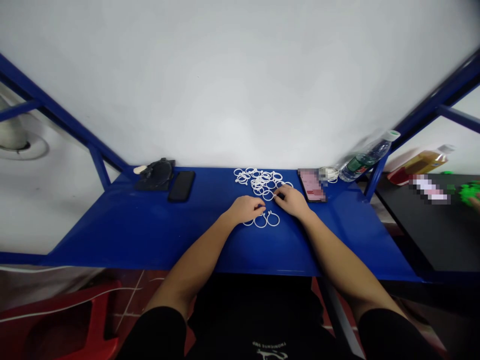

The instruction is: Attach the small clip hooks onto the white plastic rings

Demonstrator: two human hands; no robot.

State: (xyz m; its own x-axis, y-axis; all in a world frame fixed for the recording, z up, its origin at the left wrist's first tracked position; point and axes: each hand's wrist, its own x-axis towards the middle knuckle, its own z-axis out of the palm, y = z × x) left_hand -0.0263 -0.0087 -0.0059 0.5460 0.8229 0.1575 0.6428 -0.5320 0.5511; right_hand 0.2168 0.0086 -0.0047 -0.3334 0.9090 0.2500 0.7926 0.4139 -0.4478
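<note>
A loose pile of white plastic rings (258,184), like curtain rings with small eyelets, lies on the blue table (123,225). Nearer me, a short row of the same rings (273,226) lies flat, and my left hand partly covers its left end. My left hand (244,209) is closed, its fingers curled just above that row; what they hold, if anything, is too small to make out. At the pile's near right edge, my right hand (292,201) pinches a white ring (267,200) between thumb and fingers.
Left of the pile lie a black phone (182,186) and a dark bundle (157,172). To the right are a lit phone (314,187), a white cable (330,175) and a leaning water bottle (365,160). Another person's hand (476,204) touches green pieces on a black table (420,225).
</note>
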